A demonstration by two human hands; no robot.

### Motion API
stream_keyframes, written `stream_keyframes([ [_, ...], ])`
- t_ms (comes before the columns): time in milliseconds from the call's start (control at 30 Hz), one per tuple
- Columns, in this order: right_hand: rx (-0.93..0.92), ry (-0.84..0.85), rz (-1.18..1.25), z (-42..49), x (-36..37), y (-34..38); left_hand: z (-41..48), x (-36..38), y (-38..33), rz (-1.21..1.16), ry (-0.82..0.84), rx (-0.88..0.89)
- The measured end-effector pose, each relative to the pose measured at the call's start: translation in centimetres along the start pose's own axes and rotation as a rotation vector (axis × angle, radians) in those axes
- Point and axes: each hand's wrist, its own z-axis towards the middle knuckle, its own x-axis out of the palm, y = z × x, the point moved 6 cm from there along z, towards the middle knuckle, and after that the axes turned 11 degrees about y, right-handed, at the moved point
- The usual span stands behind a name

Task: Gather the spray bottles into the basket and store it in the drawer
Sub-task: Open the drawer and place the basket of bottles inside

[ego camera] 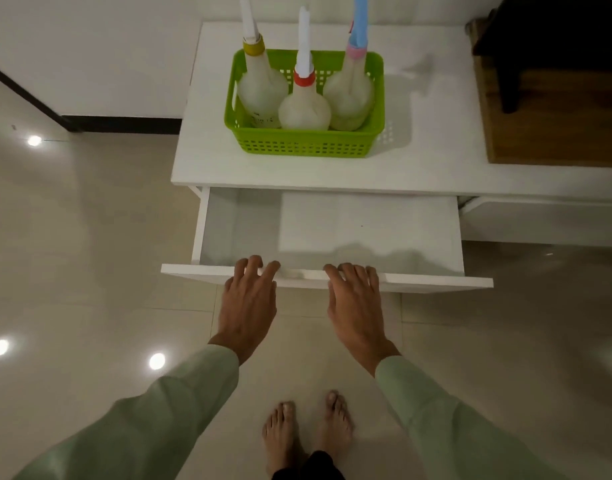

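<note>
A green plastic basket (308, 143) stands on the white cabinet top (436, 161). Three translucent spray bottles stand upright in it: one with a yellow collar (261, 95), one with a red collar (304, 110), one with a pink collar and blue head (349, 95). Below the top, a white drawer (419, 233) is pulled out and has nothing inside. My left hand (249, 299) and my right hand (355, 306) rest with fingers spread on the top edge of the drawer front (436, 282), fingertips hooked over it.
A brown wooden box (554, 116) with a dark object on it sits on the cabinet top at the right. Glossy tiled floor (90, 254) surrounds the cabinet. My bare feet (308, 434) stand just in front of the drawer. A white wall with dark skirting runs behind.
</note>
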Motion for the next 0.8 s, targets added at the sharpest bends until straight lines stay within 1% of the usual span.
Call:
stream_keyframes([
  [167, 0.015, 0.022, 0.019, -3.4, 1.3, 0.2, -3.0, 1.1, -0.2, -0.047, 0.004, -0.072],
  [300, -0.001, 0.073, 0.012, -4.6, 1.9, 0.2, -4.6, 1.9, -0.2, -0.100, 0.008, -0.094],
  [433, 0.007, 0.167, 0.024, -4.7, 1.9, -0.3, -4.6, 2.3, 0.2, -0.127, 0.098, -0.114],
  [567, 0.011, 0.300, 0.173, -3.4, 0.4, -1.0, -3.8, 1.2, 0.4, -0.204, 0.185, -0.112],
  [600, 0.017, 0.310, 0.230, -2.7, -0.7, -1.2, -3.3, 0.4, 0.5, -0.202, 0.201, -0.118],
  [633, 0.034, 0.276, 0.302, -1.7, -2.2, -1.4, -2.6, -0.7, 0.5, -0.198, 0.202, -0.131],
  [667, 0.056, 0.191, 0.385, -0.5, -4.3, -1.6, -1.6, -2.3, 0.5, -0.212, 0.170, -0.146],
  [733, 0.097, -0.036, 0.547, 2.1, -8.8, -1.9, 0.7, -6.5, 0.3, -0.309, 0.002, -0.159],
  [800, 0.112, -0.188, 0.670, 5.2, -12.8, -2.0, 3.4, -11.0, -0.1, -0.418, -0.185, -0.136],
])
